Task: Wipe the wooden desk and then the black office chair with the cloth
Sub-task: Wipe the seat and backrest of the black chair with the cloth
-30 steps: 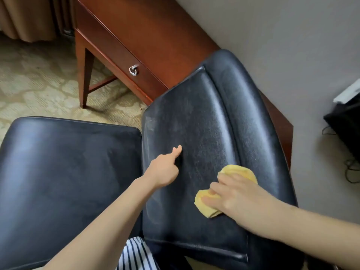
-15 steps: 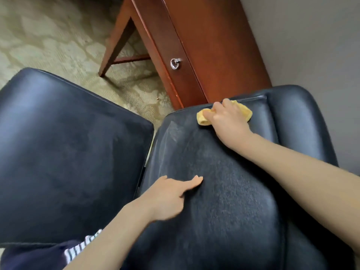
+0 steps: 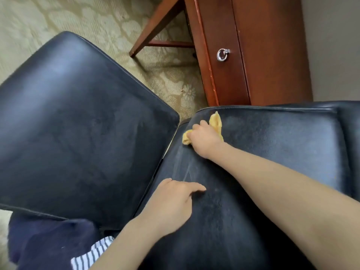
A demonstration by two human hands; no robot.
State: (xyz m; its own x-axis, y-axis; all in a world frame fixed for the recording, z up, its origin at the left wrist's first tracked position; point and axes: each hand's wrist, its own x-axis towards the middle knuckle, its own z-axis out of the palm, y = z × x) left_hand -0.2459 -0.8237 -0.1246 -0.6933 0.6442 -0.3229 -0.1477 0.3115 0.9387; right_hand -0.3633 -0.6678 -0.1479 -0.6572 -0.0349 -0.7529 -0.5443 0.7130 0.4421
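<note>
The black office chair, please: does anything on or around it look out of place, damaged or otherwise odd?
Nothing is spilled or broken. The black office chair carries a pale dusty haze, with streaks near the cloth that the right hand grips. A speck lies on the carpet near the desk.

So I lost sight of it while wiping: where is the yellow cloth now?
In the head view, centre frame: the yellow cloth is bunched under the right hand on the black leather chair, at the right cushion's corner nearest the reddish wooden desk.
</note>
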